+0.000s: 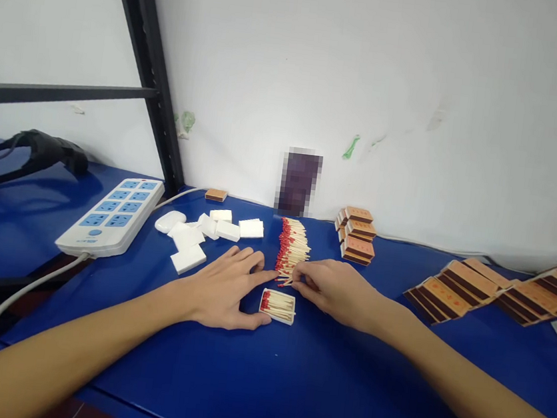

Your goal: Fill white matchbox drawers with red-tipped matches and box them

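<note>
Matchbox tray (278, 305), filled, is being steadied on the blue table (288, 384) by the left hand (229, 290), spread flat beside it. Loose matchsticks (292, 247), piled just behind for reach, are being pinched by the narrowed right hand (334, 289).

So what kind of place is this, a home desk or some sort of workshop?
Most likely a small hand-packing workbench: a loose pile of matches lies beside a matchbox tray holding matches on a blue table, with stacked matchboxes and white trays nearby.
</note>
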Demonstrator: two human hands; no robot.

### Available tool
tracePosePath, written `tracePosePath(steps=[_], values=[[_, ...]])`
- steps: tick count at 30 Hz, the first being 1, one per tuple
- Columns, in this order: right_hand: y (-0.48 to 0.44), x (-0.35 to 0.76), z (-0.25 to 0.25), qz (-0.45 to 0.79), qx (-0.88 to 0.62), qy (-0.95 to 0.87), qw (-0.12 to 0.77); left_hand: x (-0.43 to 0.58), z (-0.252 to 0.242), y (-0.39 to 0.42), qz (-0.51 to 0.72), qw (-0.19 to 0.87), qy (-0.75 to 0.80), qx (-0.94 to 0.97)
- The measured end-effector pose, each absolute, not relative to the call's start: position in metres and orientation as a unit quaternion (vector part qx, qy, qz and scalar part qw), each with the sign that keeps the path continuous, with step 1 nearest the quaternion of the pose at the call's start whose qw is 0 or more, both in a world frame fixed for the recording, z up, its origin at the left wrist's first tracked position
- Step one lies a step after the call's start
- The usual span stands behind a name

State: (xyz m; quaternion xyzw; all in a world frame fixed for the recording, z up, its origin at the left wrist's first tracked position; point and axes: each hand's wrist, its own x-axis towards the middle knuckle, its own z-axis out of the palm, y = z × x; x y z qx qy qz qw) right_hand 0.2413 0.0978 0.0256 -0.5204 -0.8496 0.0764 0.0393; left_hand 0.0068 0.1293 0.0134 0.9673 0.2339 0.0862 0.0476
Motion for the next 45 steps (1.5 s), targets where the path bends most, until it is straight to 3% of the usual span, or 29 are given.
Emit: tracePosePath(steps=[6, 16, 37, 45], values=[[0.1, 0.243, 0.023, 0.059, -0.509, -0.855, 0.079, 0.007, 0.014, 0.129, 0.083, 0.059, 0.231, 0.968], [0.097, 0.242, 0.026, 0.113, -0.496, -0.859, 0.056, 0.006, 0.016, 0.128, 0.09, 0.074, 0.224, 0.968], [0.093, 0.237, 0.013, 0.086, -0.526, -0.844, 0.061, 0.007, 0.015, 0.129, 0.089, 0.123, 0.224, 0.963], [0.092, 0.235, 0.016, 0.084, -0.519, -0.849, 0.051, 0.006, 0.015, 0.129, 0.107, 0.189, 0.233, 0.948]])
